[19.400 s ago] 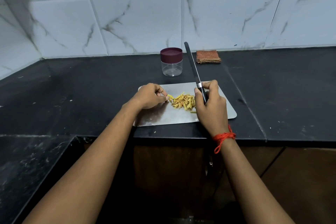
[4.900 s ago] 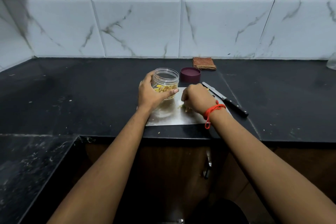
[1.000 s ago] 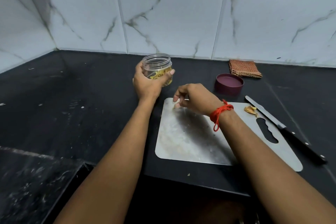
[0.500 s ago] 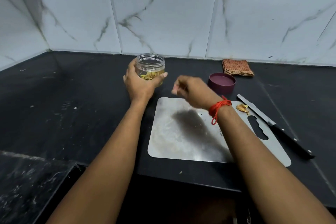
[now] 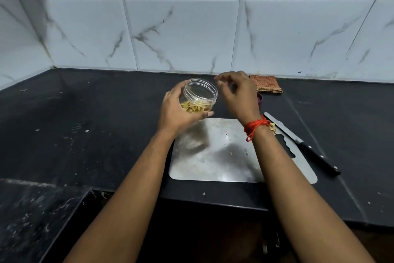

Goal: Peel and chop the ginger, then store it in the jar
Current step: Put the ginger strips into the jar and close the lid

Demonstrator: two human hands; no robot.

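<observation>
- we see the black surface [image 5: 81, 126] running along a wall of white marbled tiles.
- our left hand [image 5: 178, 113] wraps its fingers and thumb round the clear jar [image 5: 201, 94], gripping it from the left and underneath.
- the jar is tilted, its open mouth turned up and towards us, above the far left corner of the steel chopping board [image 5: 213, 160].
- the chopped ginger [image 5: 195, 108] lies in yellow strips at the bottom of the jar.
- our right hand [image 5: 239, 96] hovers just right of the jar's mouth, fingertips [image 5: 219, 81] loosely curled and close together; we cannot tell whether they pinch anything.
- a red thread [image 5: 254, 127] is tied round the right wrist.
- the maroon lid [image 5: 259, 99] peeks out behind the right hand, mostly hidden.
- a folded brown checked cloth [image 5: 266, 84] lies against the wall.
- a few peel scraps [image 5: 272, 130] sit on the board's right edge.
- the black-handled knife [image 5: 302, 143] lies on the surface just beside the board.
</observation>
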